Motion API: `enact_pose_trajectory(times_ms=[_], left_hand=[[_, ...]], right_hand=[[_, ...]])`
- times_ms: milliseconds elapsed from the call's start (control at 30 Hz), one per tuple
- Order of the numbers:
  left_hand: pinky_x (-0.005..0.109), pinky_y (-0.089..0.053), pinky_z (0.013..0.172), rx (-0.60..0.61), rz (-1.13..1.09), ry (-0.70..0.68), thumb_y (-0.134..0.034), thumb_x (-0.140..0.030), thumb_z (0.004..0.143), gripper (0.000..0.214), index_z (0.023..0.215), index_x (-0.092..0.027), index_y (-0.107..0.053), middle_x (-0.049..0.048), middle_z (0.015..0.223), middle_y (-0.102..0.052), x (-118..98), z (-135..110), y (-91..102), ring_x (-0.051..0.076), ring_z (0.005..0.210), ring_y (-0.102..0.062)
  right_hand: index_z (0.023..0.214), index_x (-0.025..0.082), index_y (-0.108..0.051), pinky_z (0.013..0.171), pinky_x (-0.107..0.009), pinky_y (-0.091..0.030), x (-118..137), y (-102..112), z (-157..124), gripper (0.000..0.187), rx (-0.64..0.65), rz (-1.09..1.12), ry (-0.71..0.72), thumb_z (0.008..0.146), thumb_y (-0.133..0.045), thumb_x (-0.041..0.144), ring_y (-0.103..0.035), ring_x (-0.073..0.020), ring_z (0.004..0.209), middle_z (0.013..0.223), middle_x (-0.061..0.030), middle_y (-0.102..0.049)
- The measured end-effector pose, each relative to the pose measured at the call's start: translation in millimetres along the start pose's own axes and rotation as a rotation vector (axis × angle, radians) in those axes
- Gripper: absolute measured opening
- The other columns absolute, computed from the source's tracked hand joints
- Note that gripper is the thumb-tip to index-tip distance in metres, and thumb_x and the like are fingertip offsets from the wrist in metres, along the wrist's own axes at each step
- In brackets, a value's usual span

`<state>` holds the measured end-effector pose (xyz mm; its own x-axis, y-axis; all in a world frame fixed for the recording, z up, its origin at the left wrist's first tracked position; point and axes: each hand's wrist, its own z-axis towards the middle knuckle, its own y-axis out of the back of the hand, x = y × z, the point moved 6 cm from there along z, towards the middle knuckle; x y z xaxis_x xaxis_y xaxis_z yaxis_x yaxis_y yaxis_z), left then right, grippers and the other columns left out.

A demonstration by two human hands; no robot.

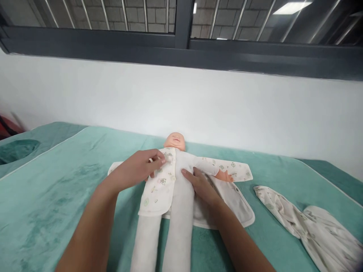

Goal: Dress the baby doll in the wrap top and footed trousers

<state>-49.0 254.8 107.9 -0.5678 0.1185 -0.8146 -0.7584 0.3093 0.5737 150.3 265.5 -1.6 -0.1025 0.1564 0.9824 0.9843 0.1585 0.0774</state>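
Note:
A baby doll [183,192] with a white cloth body lies face up, its head toward the wall. Under it a white patterned baby shirt [159,189] is spread out, with one front panel folded over the doll's chest and the other laid open to the right. My left hand [144,164] is at the chest of that folded panel, thumb and forefinger drawn together on the cloth. My right hand [202,185] grips the doll's side at the waist, thumb on the belly and the other fingers partly hidden. The doll's bare hand [224,175] rests on the open sleeve.
A crumpled white patterned garment [309,230] lies at the right. Green plush cloth [70,189] covers the surface, with a round dark green patch [18,151] at far left. Behind stand a white wall [181,102] and a dark window frame [181,53]. Something red [10,128] shows at the left edge.

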Motion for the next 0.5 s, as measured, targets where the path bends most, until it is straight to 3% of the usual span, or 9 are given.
enact_pose_trajectory(times_ms=[100,167,333,500], left_hand=[[0.027,-0.041,0.06,-0.064,0.273,-0.043,-0.045,-0.052,0.088,0.034,0.087,-0.024,-0.063,-0.0001,0.077,-0.066,-5.6,3.5,-9.1,0.018,0.069,-0.059],[0.028,-0.039,0.062,-0.103,0.341,-0.096,-0.042,-0.049,0.09,0.034,0.082,-0.023,-0.062,-0.0001,0.075,-0.066,-13.2,8.1,-21.3,0.019,0.072,-0.059],[0.027,-0.042,0.07,-0.088,0.163,-0.284,-0.043,-0.038,0.092,0.028,0.083,-0.025,-0.065,-0.0024,0.088,-0.069,-33.4,17.0,-57.5,0.017,0.083,-0.061],[0.025,-0.045,0.076,-0.217,0.009,-0.354,-0.046,-0.033,0.092,0.022,0.092,-0.023,-0.066,-0.0024,0.091,-0.069,-40.0,29.2,-75.6,0.014,0.084,-0.062]], right_hand=[[0.095,0.016,-0.06,0.075,-0.032,-0.048,1.4,0.0,-1.4,0.049,-0.002,-0.031,-0.012,0.076,-0.064,0.061,-0.062,-0.0227,0.088,0.094,-0.0074,-0.067],[0.095,0.016,-0.059,0.075,-0.032,-0.048,2.7,-0.1,-2.0,0.048,-0.006,-0.035,-0.006,0.076,-0.064,0.06,-0.061,-0.0233,0.09,0.096,-0.0078,-0.067],[0.106,0.018,-0.059,0.087,-0.035,-0.045,8.2,-0.1,-4.1,0.045,-0.04,-0.097,0.043,0.081,-0.058,0.055,-0.058,-0.0246,0.101,0.105,-0.0069,-0.066],[0.122,0.02,-0.054,0.097,-0.035,-0.043,15.8,-3.4,-3.7,0.044,-0.013,-0.114,0.18,0.087,-0.048,0.047,-0.055,-0.0233,0.113,0.122,-0.0069,-0.061]])
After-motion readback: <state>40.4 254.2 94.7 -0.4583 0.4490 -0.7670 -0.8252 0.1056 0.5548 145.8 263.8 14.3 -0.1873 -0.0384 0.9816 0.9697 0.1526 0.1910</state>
